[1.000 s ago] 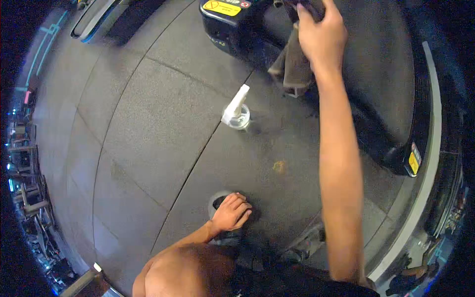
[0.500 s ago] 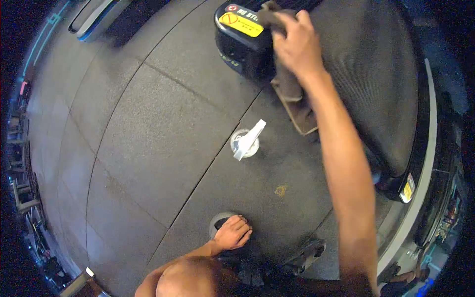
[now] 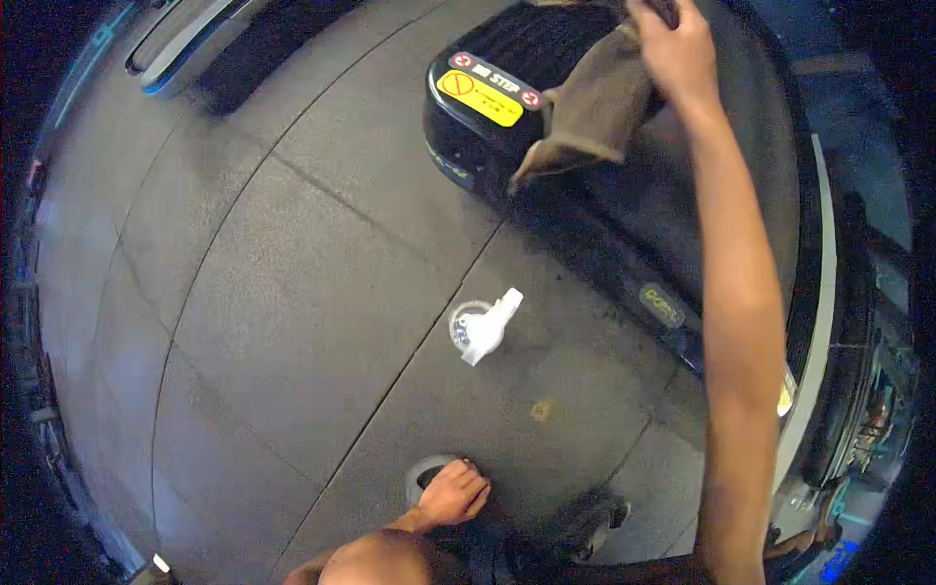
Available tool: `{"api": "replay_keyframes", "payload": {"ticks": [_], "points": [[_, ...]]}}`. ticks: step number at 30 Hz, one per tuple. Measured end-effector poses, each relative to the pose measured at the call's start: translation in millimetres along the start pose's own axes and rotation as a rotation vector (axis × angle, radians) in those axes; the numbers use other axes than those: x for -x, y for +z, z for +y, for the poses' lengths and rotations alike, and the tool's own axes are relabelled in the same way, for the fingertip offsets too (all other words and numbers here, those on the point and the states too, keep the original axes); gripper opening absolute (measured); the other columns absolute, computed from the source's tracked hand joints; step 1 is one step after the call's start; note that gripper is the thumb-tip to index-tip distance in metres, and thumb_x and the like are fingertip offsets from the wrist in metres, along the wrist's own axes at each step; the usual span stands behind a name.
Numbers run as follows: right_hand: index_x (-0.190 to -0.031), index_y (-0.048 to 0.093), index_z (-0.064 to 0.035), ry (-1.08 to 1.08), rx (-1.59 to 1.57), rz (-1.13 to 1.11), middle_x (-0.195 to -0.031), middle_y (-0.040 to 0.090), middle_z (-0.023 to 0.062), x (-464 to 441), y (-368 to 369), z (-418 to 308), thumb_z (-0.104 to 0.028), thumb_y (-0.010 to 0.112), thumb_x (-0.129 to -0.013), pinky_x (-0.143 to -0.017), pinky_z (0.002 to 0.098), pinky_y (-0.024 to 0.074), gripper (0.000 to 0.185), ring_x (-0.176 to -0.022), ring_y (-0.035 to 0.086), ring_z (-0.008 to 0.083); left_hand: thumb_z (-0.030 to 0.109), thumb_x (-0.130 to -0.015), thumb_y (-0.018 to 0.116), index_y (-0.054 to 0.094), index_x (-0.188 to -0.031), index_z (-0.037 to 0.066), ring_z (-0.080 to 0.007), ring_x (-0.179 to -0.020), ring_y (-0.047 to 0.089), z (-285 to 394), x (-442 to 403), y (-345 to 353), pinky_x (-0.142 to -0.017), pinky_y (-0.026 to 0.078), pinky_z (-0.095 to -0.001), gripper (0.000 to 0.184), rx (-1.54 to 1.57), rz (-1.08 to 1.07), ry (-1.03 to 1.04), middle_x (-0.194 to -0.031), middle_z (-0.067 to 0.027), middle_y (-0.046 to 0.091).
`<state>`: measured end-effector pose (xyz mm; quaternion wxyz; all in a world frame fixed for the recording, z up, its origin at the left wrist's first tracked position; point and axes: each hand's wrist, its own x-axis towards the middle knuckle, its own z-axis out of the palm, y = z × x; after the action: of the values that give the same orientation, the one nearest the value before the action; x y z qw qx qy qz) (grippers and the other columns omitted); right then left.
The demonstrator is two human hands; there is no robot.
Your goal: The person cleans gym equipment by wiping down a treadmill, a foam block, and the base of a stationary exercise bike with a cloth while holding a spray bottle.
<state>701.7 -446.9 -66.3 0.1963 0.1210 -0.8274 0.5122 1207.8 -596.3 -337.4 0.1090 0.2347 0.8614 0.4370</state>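
Note:
My right hand (image 3: 677,54) grips a brown cloth (image 3: 595,107), which hangs down over the end of a black treadmill (image 3: 546,54). Beside the cloth, a "NO STEP" label and a yellow warning sticker (image 3: 480,97) mark the treadmill's end cap. My left hand (image 3: 455,492) is low in the view with its fingers curled closed; whatever is under them is hidden. It lies against a grey rounded thing with a dark opening (image 3: 421,476), possibly a shoe. Between the hands, a spray bottle with a white trigger head (image 3: 493,327) stands upright on the floor.
Dark rubber floor tiles (image 3: 292,283) with visible seams surround me. Another machine's end (image 3: 185,54) is at the top left. A pale strip (image 3: 825,292) runs along the right, with equipment beyond it. A yellowish stain (image 3: 542,409) marks the floor.
My right hand has moved up and right with the cloth, which now drapes across the treadmill's end. The spray bottle appears lower as the view shifts. My left hand stays in place.

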Motion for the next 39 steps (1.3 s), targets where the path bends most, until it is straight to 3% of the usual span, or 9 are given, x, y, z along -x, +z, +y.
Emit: {"api": "replay_keyframes", "payload": {"ticks": [4,8,14,23,25,27,30,35,39], "points": [[-0.115,0.068,-0.0038,-0.159,0.480,0.070,-0.101,0.068,0.0209,-74.7,13.6,56.5,-0.019,0.062,-0.089,-0.080,0.0461,0.0527,0.030,-0.099,0.065,0.0388,0.019,-0.085,0.069,0.065,-0.089,0.005,-0.0302,-0.088,0.059,-3.8,-0.4,1.4,-0.092,0.049,-0.0412,0.014,0.025,0.010,-0.003,-0.086,-0.0114,0.061],[-0.135,0.062,-0.0219,-0.282,1.087,-0.333,-0.127,0.066,0.0182,-111.2,45.9,142.1,-0.031,0.063,-0.088,-0.105,0.0418,0.0459,0.048,-0.119,0.061,0.0366,0.020,-0.085,0.070,0.066,-0.091,0.005,-0.0288,-0.090,0.059,-7.2,1.4,5.7,-0.091,0.049,-0.0409,0.016,0.032,0.038,-0.006,-0.088,-0.0105,0.062],[-0.113,0.069,-0.0037,-0.345,0.718,-0.233,-0.102,0.068,0.0223,-89.6,64.3,128.7,-0.019,0.062,-0.090,-0.079,0.0451,0.0528,0.029,-0.094,0.066,0.0399,0.022,-0.088,0.068,0.067,-0.092,0.006,-0.0282,-0.091,0.059,-8.6,-3.2,-1.9,-0.093,0.048,-0.0404,0.017,0.072,-0.080,-0.021,-0.088,-0.0099,0.063],[-0.114,0.070,-0.0047,-0.659,0.350,-0.604,-0.104,0.070,0.0133,-9.5,79.2,49.1,-0.006,0.064,-0.074,-0.092,0.0383,0.0512,0.040,-0.099,0.065,0.0279,0.021,-0.081,0.070,0.066,-0.086,0.009,-0.0262,-0.084,0.058,-19.3,7.1,15.1,-0.085,0.048,-0.0383,0.013,0.059,-0.050,0.078,-0.083,-0.0064,0.061],[-0.110,0.071,-0.0012,-0.053,-0.259,-0.860,-0.105,0.072,0.0142,-6.0,70.1,9.6,-0.011,0.068,-0.081,-0.089,0.0374,0.0523,0.031,-0.099,0.067,0.0251,0.022,-0.082,0.063,0.067,-0.090,0.011,-0.0251,-0.092,0.056,-14.0,3.0,0.1,-0.089,0.046,-0.0383,0.014,-0.025,-0.087,0.091,-0.087,-0.0049,0.060],[-0.114,0.069,-0.0023,-0.398,-0.053,-0.493,-0.106,0.073,0.0084,-46.5,54.9,23.4,-0.013,0.071,-0.087,-0.090,0.0330,0.0527,0.029,-0.095,0.068,0.0185,0.023,-0.083,0.061,0.067,-0.092,0.012,-0.0248,-0.095,0.055,-18.4,5.5,-1.1,-0.092,0.044,-0.0387,0.016,-0.064,-0.145,0.101,-0.090,-0.0048,0.060],[-0.118,0.065,-0.0071,-0.138,0.008,-0.020,-0.107,0.073,0.0107,-117.9,41.8,64.6,-0.018,0.078,-0.084,-0.075,0.0298,0.0583,0.038,-0.090,0.071,0.0175,0.025,-0.084,0.057,0.067,-0.094,0.012,-0.0243,-0.101,0.054,-27.0,11.3,18.5,-0.095,0.043,-0.0393,0.020,-0.102,-0.227,0.110,-0.093,-0.0046,0.060],[-0.135,0.062,-0.0247,-0.160,0.910,-0.083,-0.120,0.068,0.0163,-91.9,86.1,127.3,-0.043,0.058,-0.092,-0.106,0.0430,0.0461,0.047,-0.115,0.065,0.0345,0.028,-0.086,0.052,0.066,-0.104,0.010,-0.0249,-0.113,0.049,-26.6,31.9,60.3,-0.105,0.036,-0.0404,0.029,1.348,0.144,-0.508,-0.106,-0.0056,0.061],[-0.131,0.063,-0.0233,-0.223,0.610,-0.291,-0.125,0.064,0.0181,-87.8,81.5,123.9,-0.035,0.058,-0.089,-0.099,0.0454,0.0501,0.044,-0.114,0.063,0.0380,0.029,-0.087,0.052,0.065,-0.112,0.010,-0.0263,-0.115,0.049,-16.7,6.2,13.5,-0.108,0.035,-0.0414,0.034,-0.123,-0.353,-0.023,-0.111,-0.0047,0.062]]}}
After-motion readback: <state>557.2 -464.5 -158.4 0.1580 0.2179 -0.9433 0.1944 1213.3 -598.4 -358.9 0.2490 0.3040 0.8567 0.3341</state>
